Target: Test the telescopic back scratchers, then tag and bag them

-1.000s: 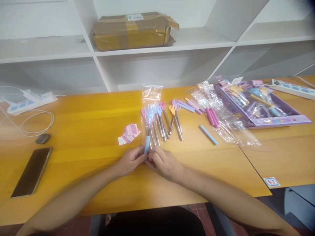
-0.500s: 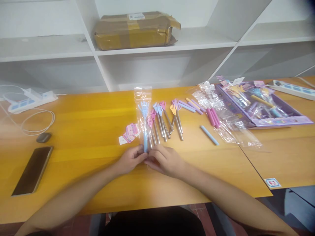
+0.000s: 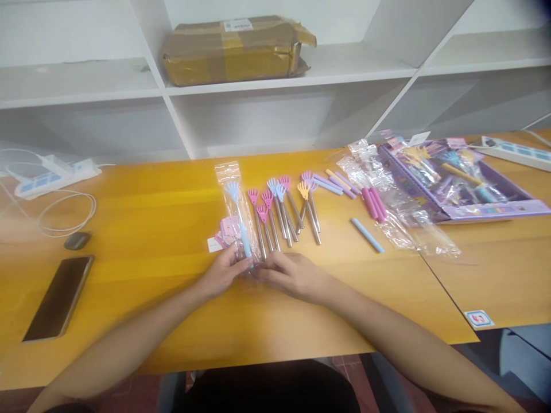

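My left hand [image 3: 222,271] pinches the lower end of a clear plastic sleeve [image 3: 228,172] that holds a blue hand-shaped scratcher [image 3: 239,215]. The sleeve leans up and to the left over the table. My right hand [image 3: 289,275] lies just to the right, fingertips at the sleeve's bottom end. Right behind my hands lies a row of loose scratchers [image 3: 279,209] with pink, blue and orange heads and metal stems. A small pile of pink paper tags [image 3: 226,232] sits beside the sleeve.
Loose coloured handles [image 3: 365,235] and empty sleeves [image 3: 400,218] lie to the right, beside a purple display box [image 3: 491,212]. A phone [image 3: 58,298], a small dark object [image 3: 76,240] and a power strip [image 3: 51,172] with cable are at left. White shelves behind hold a brown parcel [image 3: 236,49].
The bagged blue scratcher has swung from upright to leaning left, away from the row of loose scratchers. Both hands stayed at its lower end and shifted slightly left.
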`<state>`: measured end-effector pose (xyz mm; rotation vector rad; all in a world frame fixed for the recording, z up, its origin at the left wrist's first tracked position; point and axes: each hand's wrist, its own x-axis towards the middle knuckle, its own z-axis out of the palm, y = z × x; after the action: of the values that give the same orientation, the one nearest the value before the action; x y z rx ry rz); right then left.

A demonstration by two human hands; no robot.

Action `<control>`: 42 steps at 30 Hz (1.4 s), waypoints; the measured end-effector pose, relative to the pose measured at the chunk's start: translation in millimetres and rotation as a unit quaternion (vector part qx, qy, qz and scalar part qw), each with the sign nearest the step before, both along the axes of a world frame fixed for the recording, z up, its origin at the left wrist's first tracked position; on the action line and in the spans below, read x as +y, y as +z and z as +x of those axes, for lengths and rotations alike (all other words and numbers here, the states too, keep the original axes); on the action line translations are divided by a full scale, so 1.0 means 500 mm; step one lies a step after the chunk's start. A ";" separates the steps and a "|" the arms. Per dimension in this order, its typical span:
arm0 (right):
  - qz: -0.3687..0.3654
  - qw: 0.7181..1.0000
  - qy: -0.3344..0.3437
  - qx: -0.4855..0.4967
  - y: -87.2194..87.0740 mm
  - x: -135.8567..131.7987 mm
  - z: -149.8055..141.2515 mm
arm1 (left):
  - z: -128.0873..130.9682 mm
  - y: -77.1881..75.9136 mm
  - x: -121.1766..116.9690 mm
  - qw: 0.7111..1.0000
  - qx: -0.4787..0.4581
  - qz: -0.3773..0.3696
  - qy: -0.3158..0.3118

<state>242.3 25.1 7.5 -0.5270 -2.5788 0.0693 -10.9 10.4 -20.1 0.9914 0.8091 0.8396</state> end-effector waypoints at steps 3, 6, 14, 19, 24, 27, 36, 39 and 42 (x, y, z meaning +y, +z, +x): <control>-0.002 1.000 0.010 0.021 0.003 -0.003 -0.006 | 0.001 0.007 -0.002 0.999 0.025 0.028 -0.014; -0.027 0.999 0.024 0.032 0.007 -0.004 -0.008 | -0.001 0.011 -0.004 0.997 0.049 0.050 -0.012; -0.060 0.994 0.040 0.087 0.000 -0.004 -0.008 | -0.001 0.016 -0.004 0.994 0.069 0.072 -0.042; -0.126 0.983 0.022 0.128 -0.006 -0.005 -0.013 | -0.005 0.022 -0.005 0.994 0.056 0.050 -0.078; -0.187 0.972 0.011 0.138 -0.004 -0.008 -0.017 | -0.013 0.008 -0.006 0.994 0.067 0.054 -0.067; -0.222 0.964 0.005 0.148 -0.005 -0.009 -0.017 | -0.012 0.009 -0.004 0.993 0.081 0.059 -0.064; -0.250 0.949 -0.022 0.192 -0.010 -0.006 -0.020 | -0.007 0.033 0.001 0.984 0.124 0.101 -0.082; -0.248 0.950 -0.023 0.189 -0.010 -0.008 -0.022 | -0.008 0.033 0.000 0.984 0.120 0.096 -0.088; -0.247 0.950 -0.030 0.188 -0.011 -0.009 -0.023 | -0.009 0.029 -0.002 0.985 0.119 0.091 -0.087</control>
<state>231.0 20.4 2.2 -0.6922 -2.1591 0.7365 -15.3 9.6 -5.6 1.3227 0.8449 0.6602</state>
